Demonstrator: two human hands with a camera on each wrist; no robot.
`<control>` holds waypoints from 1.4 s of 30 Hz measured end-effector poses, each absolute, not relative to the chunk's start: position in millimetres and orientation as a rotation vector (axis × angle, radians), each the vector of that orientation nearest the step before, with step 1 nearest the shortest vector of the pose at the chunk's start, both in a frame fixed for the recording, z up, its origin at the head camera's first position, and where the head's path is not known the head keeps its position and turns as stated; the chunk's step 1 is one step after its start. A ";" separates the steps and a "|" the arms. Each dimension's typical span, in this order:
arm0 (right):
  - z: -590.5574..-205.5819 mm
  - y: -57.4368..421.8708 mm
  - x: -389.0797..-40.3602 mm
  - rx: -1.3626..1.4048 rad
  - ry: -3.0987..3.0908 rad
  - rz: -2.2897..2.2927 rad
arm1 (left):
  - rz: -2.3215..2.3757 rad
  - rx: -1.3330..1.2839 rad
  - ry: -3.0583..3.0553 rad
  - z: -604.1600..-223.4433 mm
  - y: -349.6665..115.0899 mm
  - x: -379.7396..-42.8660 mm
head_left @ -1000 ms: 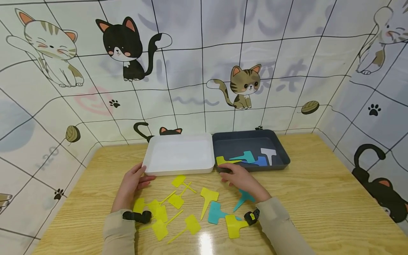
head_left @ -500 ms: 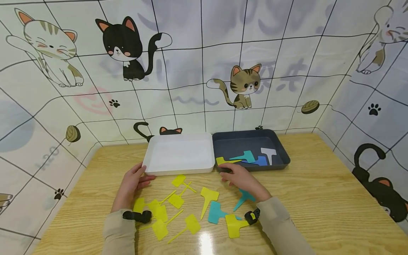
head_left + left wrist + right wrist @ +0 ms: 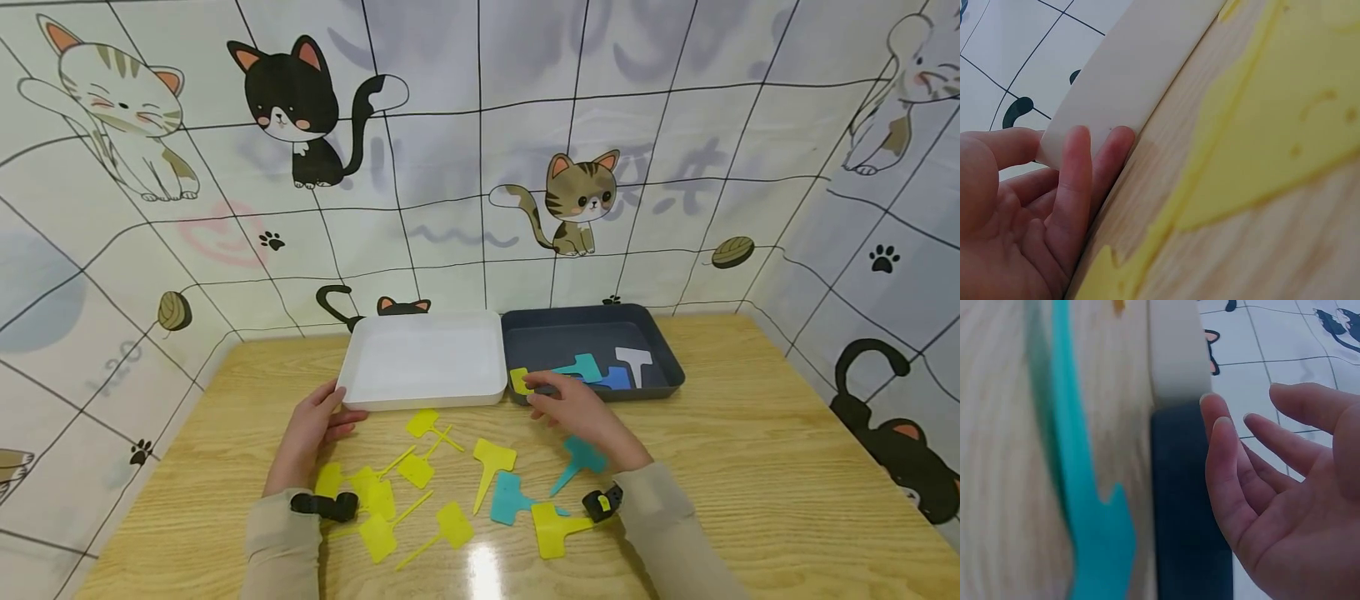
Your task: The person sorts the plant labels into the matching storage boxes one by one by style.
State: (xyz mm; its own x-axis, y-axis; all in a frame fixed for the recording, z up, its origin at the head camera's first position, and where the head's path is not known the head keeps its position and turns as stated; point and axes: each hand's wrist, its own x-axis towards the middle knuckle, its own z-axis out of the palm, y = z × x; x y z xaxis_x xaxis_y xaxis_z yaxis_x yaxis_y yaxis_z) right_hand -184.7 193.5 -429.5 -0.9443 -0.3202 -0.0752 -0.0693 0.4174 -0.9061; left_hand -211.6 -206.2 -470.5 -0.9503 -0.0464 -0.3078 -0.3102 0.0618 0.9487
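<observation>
Trays, two, side by side: white tray at the centre of the frame, dark tray just right of it. Left hand, mine, left of centre: thumb and fingers lightly pinch the white tray's near-left corner. Right hand, mine, right of centre: fingers loosely bent and parted, holding nothing, at the dark tray's near rim; contact there, I cannot tell.

In the dark tray: yellow tag, teal tag, blue tag, white tag. On the table, lower centre: loose yellow tags, several overlapping, and two loose teal tags.

Hazards, by my judgement: my right wrist camera appears over one yellow stem, lower right, and a low sweep could drag it. Pressing hard on the near rim could tip or slide the dark tray. Overlapped yellow tags could lift together, thin stems catching. A tug by my left hand could part the trays.
</observation>
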 end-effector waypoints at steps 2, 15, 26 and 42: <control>-424.0 195.9 -183.6 -0.340 2.449 -1.547 | 2.000 -0.364 2.134 -470.5 -206.5 -211.5; -394.8 215.8 -176.0 -0.610 2.527 -1.237 | 1.989 -0.400 2.134 -468.3 -204.4 -214.2; -400.7 222.9 -172.4 -0.434 2.631 -0.682 | 1.966 -0.425 2.146 -468.5 -204.6 -215.8; -411.6 219.8 -169.3 -0.353 2.633 -0.387 | 1.979 -0.428 2.134 -470.6 -206.0 -218.1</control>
State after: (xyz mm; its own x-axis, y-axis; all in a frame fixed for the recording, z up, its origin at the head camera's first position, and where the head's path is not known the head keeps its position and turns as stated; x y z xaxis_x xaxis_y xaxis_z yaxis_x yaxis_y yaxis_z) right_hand -169.3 219.8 -411.6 -0.8648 -0.3080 -0.3966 -0.1809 0.9278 -0.3262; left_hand -218.1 -206.0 -470.6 -0.9382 -0.0752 -0.3379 -0.3426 0.0621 0.9374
